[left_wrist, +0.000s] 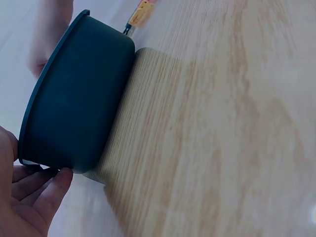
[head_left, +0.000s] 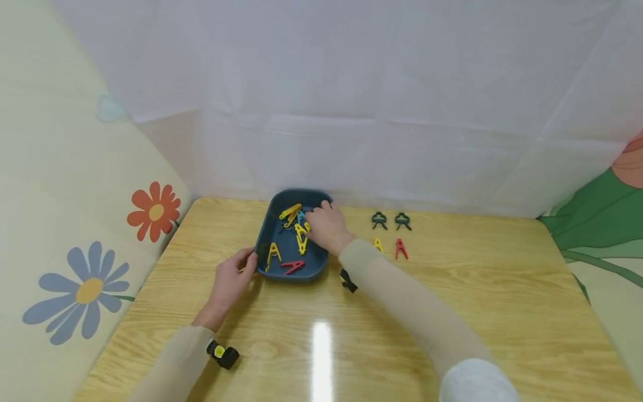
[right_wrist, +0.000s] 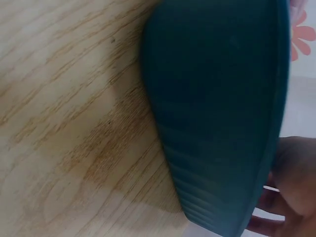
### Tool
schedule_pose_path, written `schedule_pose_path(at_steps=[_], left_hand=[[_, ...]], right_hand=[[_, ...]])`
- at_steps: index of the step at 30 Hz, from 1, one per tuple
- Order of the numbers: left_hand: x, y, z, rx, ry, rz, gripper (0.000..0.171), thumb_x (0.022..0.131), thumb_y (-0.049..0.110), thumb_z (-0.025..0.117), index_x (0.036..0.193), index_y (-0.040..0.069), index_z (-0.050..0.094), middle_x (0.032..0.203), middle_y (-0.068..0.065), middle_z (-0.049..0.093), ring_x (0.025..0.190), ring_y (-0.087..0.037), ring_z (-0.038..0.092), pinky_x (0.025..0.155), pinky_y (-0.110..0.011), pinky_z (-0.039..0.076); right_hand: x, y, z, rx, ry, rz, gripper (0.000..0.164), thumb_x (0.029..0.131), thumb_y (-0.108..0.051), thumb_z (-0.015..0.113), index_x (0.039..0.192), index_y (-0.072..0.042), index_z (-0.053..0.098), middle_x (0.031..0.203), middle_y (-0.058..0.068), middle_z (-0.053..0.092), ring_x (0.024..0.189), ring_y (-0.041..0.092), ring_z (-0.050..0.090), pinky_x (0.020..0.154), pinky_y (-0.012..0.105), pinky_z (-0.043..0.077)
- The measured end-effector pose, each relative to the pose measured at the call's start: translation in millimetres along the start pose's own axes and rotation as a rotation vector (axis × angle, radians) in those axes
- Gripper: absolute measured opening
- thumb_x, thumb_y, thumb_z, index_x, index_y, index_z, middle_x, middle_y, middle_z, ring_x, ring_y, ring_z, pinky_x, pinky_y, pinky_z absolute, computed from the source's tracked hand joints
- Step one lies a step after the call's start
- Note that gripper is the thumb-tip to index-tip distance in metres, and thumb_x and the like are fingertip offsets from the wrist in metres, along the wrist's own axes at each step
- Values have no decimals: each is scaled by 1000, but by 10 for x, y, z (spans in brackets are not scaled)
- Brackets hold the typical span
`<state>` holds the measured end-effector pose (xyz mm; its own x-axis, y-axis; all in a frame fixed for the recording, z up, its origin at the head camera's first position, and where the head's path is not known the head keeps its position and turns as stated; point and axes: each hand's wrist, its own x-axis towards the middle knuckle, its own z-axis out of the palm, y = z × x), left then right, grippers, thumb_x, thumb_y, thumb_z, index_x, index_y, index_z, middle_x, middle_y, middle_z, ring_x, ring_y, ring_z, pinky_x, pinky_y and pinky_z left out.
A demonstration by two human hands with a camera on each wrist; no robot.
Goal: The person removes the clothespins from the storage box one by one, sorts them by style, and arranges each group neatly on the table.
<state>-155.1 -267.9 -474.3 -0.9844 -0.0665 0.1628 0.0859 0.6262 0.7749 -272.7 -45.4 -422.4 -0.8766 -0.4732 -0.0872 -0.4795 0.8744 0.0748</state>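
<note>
A dark blue-green plastic basin [head_left: 281,276] sits on the wooden table, with yellow, red and blue clips inside. One red clip [head_left: 293,267] lies near its front wall, and a yellow clip [head_left: 273,254] is beside it. My left hand [head_left: 234,277] holds the basin's near left corner; in the left wrist view its fingers [left_wrist: 54,195] lie against the outer wall. Over the right rim, my right hand [head_left: 327,226] reaches into the basin among the yellow clips. Its fingertips are hidden there, and the right wrist view shows mostly the basin's outer wall [right_wrist: 212,98].
Right of the basin, two dark green clips [head_left: 379,220] lie in a row. Below them are a red clip [head_left: 401,249] and a yellow clip [head_left: 378,244], partly behind the right sleeve. A white sheet [head_left: 311,151] hangs along the table's back edge.
</note>
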Motion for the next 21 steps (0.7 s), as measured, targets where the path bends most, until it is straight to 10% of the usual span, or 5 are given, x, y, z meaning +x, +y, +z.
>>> schedule_pose_path(at_steps=[21], left_hand=[[-2, 13, 5, -25, 13, -16, 34, 108, 17, 55, 131, -7, 67, 121, -27, 72, 110, -34, 70, 89, -38, 59]], right_hand=[[149, -49, 109, -75, -87, 18, 32, 102, -42, 66, 125, -21, 76, 136, 4, 67, 138, 33, 45, 120, 62, 24]])
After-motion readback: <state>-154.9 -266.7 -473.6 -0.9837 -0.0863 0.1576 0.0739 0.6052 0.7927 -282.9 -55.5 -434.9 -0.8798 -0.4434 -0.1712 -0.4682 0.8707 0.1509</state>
